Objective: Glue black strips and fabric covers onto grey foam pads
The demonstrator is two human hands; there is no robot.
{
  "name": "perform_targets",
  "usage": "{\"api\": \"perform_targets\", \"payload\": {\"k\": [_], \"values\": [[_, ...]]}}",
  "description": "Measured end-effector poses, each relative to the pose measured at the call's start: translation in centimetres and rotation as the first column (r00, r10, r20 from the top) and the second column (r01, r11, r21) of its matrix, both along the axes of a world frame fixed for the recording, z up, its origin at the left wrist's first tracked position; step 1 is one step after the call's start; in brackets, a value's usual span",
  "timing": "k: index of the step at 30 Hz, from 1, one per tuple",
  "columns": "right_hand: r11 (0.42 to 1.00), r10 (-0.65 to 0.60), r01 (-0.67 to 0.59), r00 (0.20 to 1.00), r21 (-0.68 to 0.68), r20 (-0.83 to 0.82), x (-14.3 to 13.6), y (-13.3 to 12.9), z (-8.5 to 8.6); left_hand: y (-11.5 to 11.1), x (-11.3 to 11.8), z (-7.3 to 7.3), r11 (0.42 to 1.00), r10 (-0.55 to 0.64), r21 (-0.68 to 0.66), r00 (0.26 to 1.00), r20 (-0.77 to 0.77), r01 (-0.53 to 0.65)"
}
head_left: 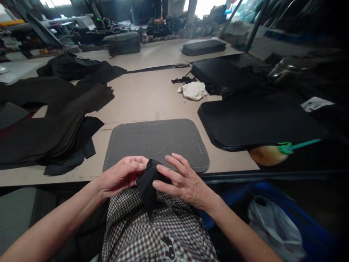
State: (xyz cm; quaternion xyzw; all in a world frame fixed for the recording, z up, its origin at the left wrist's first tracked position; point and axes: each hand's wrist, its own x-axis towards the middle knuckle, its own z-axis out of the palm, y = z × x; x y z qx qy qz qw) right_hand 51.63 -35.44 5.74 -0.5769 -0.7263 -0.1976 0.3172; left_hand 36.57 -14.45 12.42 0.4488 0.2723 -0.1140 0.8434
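Grip, head view: the left hand (127, 174) is closed in a pinch on a black cloth piece (147, 185), thumb and fingers at its upper left edge. The right hand (184, 180) lies over the cloth's right side, fingers parted, with two fingertips against it; whether these also pinch it cannot be told. The cloth is between the hands, in front of the person's checked apron (158, 233), its lower end hanging down.

Surroundings, same view: a grey panel (156, 140) with rounded corners lies on the table (144, 96) just beyond the hands, at the near edge. To its left, dark cut pieces (38, 138) lie in overlapping layers. To its right, a black panel stack (253, 120); near its front edge, a bottle (267, 156) lies tipped, green nozzle (302, 145) pointing right. Farther back, a crumpled white cloth (194, 91) rests near more black material (220, 76).
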Motion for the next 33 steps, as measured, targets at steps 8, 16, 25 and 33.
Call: {"api": "perform_targets", "payload": {"k": [8,16,25,33], "values": [[0.948,0.317,-0.273,0.814,0.161,-0.488,-1.8,-0.9,2.5,-1.4,1.5,-0.9,0.937,-0.227,0.276,0.974,0.013,0.215],[0.909,-0.362,-0.208,0.03,-0.36,-0.932,-1.4,-1.7,2.6,-0.9,4.3,-0.5,0.843,-0.409,0.414,0.909,0.077,0.344],[0.911,-0.41,-0.058,-0.018,-0.408,-0.912,-0.7,-2.0,-0.6,1.1,11.7,-1.9,0.715,-0.356,0.642,0.934,-0.008,0.278],[0.859,-0.485,0.112,-0.132,-0.499,-0.865,0.0,-2.1,-3.5,7.4,22.4,-6.3,0.068,-0.396,0.992,0.916,-0.069,0.104]]}}
